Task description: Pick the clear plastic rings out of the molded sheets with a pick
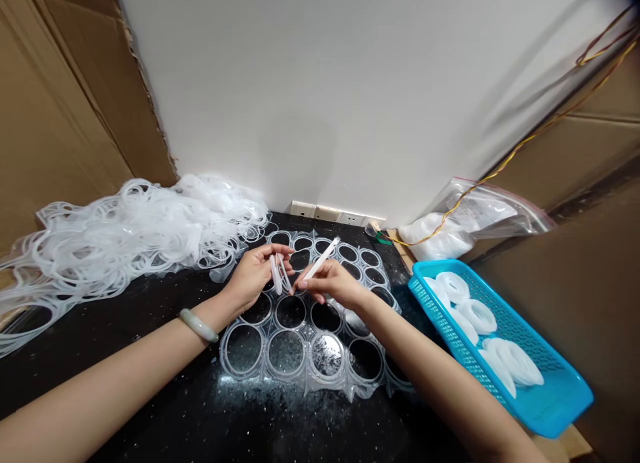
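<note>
My left hand (257,271), with a pale bangle (199,325) at its wrist, is closed on a few translucent rings (279,274) seen nearly edge-on. My right hand (330,281) grips a slim white pen-like stick (323,257), its upper end pointing up and to the right. Both hands are close together over a clear plastic sheet with rows of round holes (307,339). That sheet lies on a black speckled tabletop (165,396). The fingertips of my right hand are near the rings; whether they touch them I cannot tell.
A large heap of translucent ring scraps (135,236) lies at the left. On the right, a blue basket (560,396) holds several stacks of white rings (477,316). Behind it are a clear plastic bag (485,209) and a yellow-brown wire (520,146). Cardboard (65,83) flanks the white wall (310,83).
</note>
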A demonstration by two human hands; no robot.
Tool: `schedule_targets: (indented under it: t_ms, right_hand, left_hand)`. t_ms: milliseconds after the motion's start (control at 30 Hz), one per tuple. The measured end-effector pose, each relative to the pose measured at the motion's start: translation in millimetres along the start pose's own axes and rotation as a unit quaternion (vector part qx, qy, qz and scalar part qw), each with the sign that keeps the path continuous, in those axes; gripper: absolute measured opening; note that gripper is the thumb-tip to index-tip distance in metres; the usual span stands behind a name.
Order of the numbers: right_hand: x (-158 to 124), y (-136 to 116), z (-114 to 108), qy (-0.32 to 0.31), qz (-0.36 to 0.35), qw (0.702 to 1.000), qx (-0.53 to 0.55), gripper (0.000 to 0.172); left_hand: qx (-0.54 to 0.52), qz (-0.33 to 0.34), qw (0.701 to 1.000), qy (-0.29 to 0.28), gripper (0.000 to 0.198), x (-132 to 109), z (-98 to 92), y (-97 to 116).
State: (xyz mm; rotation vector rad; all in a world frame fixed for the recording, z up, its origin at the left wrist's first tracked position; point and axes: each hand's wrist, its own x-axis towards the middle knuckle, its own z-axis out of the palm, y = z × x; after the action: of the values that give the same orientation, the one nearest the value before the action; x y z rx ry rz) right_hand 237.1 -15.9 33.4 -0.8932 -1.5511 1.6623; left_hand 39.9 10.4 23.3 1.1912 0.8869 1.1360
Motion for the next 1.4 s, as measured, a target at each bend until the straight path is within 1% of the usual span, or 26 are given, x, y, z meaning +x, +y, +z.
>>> schedule_targets:
  t_ms: [33,100,133,167,200,267,333,367,433,500,633,767,867,1000,1133,1233,1300,1400]
  right_hand:
    - [5.1,-1.4,-5.4,0.033,-0.011,0.999,-0.022,0.02]
    - [19.8,-5.3,-19.5,0.12,-0.046,0.99,-0.057,0.021]
    - [29.1,-7.2,-27.2,0.162,-0.064,0.982,-0.071,0.022]
    - [39.3,-8.5,-34.5,0.193,-0.077,0.974,-0.084,0.022]
    - [49.8,-9.0,-41.0,0.214,-0.081,0.969,-0.098,0.021]
    - [69.6,-6.4,-50.2,0.231,-0.065,0.963,-0.121,0.02]
    - [84.8,1.6,-54.7,0.234,-0.039,0.961,-0.145,0.016]
    - [90.0,7.4,-55.7,0.235,-0.03,0.958,-0.162,0.014]
    - [95.7,20.4,-57.3,0.241,-0.021,0.95,-0.199,0.009]
    - [97.2,32.3,-59.2,0.251,-0.024,0.942,-0.222,0.008]
    - [97.0,43.5,-62.8,0.259,-0.047,0.943,-0.205,0.011]
    - [97.9,44.4,-61.8,0.251,-0.054,0.946,-0.198,0.014]
    - [98.3,45.7,-60.2,0.259,-0.048,0.939,-0.221,0.013]
    - [98.4,48.0,-60.0,0.26,-0.039,0.933,-0.248,0.011]
    - [98.8,48.9,-59.9,0.263,-0.045,0.924,-0.273,0.01]
    - [98.8,48.8,-59.0,0.269,-0.051,0.917,-0.289,0.008]
    - [98.4,48.3,-58.1,0.27,-0.055,0.914,-0.299,0.008]
    - [97.3,47.1,-56.5,0.265,-0.062,0.911,-0.31,0.007]
  left_hand:
    - [0.017,0.012,1.0,0.0,0.021,3.9,-2.0,2.4]
    - [0.097,0.069,0.993,-0.008,0.025,16.0,-8.5,7.1]
    - [0.159,0.109,0.981,-0.024,0.026,23.9,-12.5,8.7]
    - [0.228,0.152,0.96,-0.05,0.026,32.5,-16.5,9.3]
    - [0.301,0.193,0.93,-0.083,0.024,41.3,-20.3,8.6]
    - [0.431,0.257,0.851,-0.156,0.024,57.3,-26.7,3.3]
    - [0.518,0.286,0.775,-0.223,0.026,68.3,-32.4,-5.1]
    - [0.546,0.292,0.746,-0.246,0.028,71.5,-35.4,-9.2]
    - [0.585,0.297,0.706,-0.267,0.032,74.1,-42.5,-14.6]
    - [0.611,0.295,0.686,-0.263,0.04,73.9,-50.9,-14.9]
    - [0.652,0.267,0.668,-0.239,0.05,73.3,-64.4,-7.5]
    - [0.674,0.245,0.66,-0.224,0.047,72.4,-66.7,-8.0]
    - [0.671,0.249,0.663,-0.218,0.045,71.4,-66.9,-13.5]
    - [0.652,0.259,0.677,-0.221,0.044,71.0,-68.6,-16.4]
    - [0.616,0.304,0.695,-0.211,0.038,68.2,-61.6,-13.1]
    - [0.583,0.341,0.699,-0.235,0.036,64.3,-52.3,-12.8]
    - [0.58,0.341,0.693,-0.257,0.036,62.0,-47.8,-15.0]
    - [0.589,0.321,0.69,-0.271,0.039,60.1,-45.3,-20.1]
